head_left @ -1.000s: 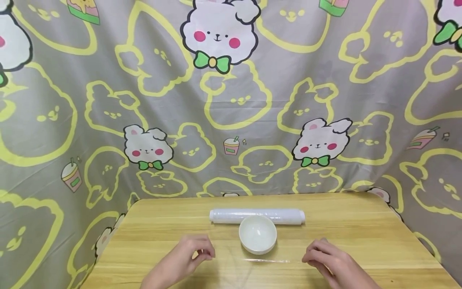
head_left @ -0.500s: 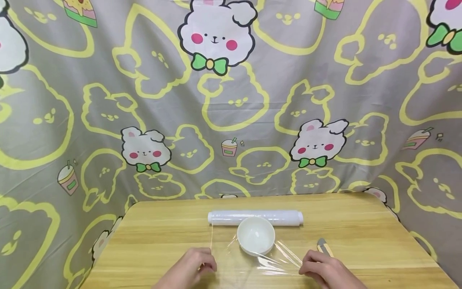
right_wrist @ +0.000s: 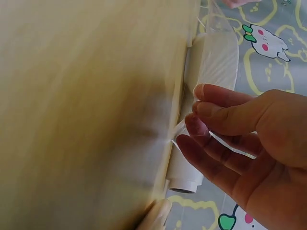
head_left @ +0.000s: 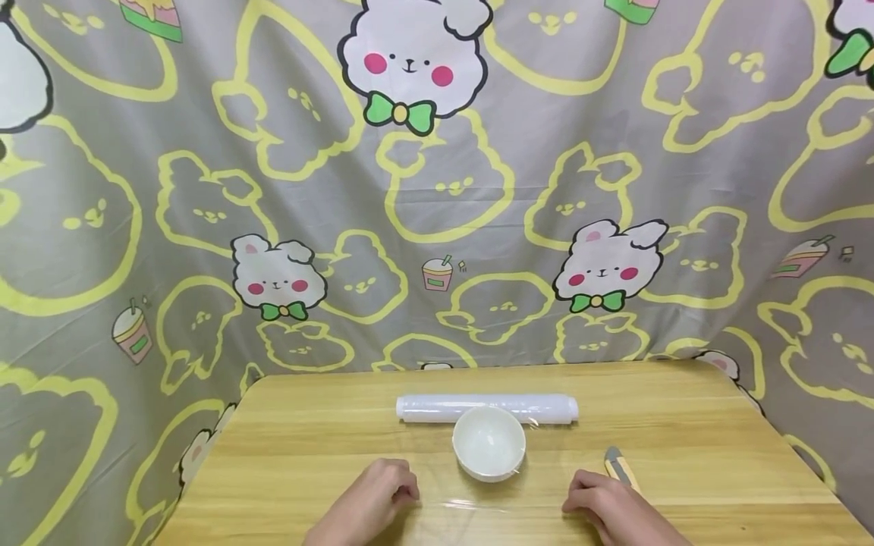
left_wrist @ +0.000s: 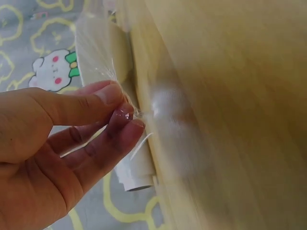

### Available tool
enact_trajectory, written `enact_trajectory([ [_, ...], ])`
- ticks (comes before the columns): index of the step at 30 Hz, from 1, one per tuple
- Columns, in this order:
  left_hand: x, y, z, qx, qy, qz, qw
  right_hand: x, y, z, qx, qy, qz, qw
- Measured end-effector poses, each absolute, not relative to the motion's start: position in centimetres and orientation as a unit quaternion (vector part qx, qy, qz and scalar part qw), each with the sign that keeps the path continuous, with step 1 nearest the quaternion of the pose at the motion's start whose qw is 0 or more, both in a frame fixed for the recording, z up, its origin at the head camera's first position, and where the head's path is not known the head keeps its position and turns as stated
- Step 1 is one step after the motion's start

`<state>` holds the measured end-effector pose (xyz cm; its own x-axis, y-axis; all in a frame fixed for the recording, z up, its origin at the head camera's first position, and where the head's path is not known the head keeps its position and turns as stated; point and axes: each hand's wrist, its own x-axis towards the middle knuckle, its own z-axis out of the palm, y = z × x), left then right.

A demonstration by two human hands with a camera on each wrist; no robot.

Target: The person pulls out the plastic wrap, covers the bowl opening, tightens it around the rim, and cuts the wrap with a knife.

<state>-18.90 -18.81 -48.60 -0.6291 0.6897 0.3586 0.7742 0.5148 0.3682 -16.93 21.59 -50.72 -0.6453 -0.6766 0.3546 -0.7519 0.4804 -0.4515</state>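
A white bowl (head_left: 488, 447) stands upright mid-table, in front of a roll of plastic wrap (head_left: 437, 409). Clear plastic wrap (head_left: 471, 504) extends from the roll's side past the bowl toward me, showing mainly as thin glints. My left hand (head_left: 374, 497) pinches one corner of its near edge between thumb and fingertips; the left wrist view shows the film (left_wrist: 98, 50) bunched there. On the other side my right hand (head_left: 608, 506) pinches the opposite corner, with film gathered at the fingertips in the right wrist view. Both hands are low over the table, nearer to me than the bowl.
A yellow and grey utility knife (head_left: 620, 468) lies just beyond my right hand. The wooden table (head_left: 307, 425) is backed and flanked by a grey curtain (head_left: 471, 318) printed with cartoon animals.
Both hands have come toward me and slightly closer together, keeping their pinch on the plastic wrap. The film's bright creases beside the bowl have faded. The knife, mostly covered before, now shows.
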Motion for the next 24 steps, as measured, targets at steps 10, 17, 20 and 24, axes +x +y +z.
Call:
enact_trajectory([
  [10,-19.8,-17.5,-48.4,-0.371,-0.900,-0.226,0.039,-17.5,20.8,-50.9,0.393,-0.877,0.275,0.030],
  [17,-20.2,-17.2,-48.4,-0.343,-0.908,-0.238,0.023,-17.9,20.3,-50.2,0.387,-0.881,0.268,0.041],
  [20,-20.3,-16.9,-48.3,-0.318,-0.916,-0.244,0.000,-18.1,19.9,-49.6,0.367,-0.893,0.260,0.022],
  [24,-20.5,-16.4,-48.2,-0.300,-0.926,-0.227,-0.017,-18.6,19.1,-49.0,0.334,-0.913,0.234,0.003],
])
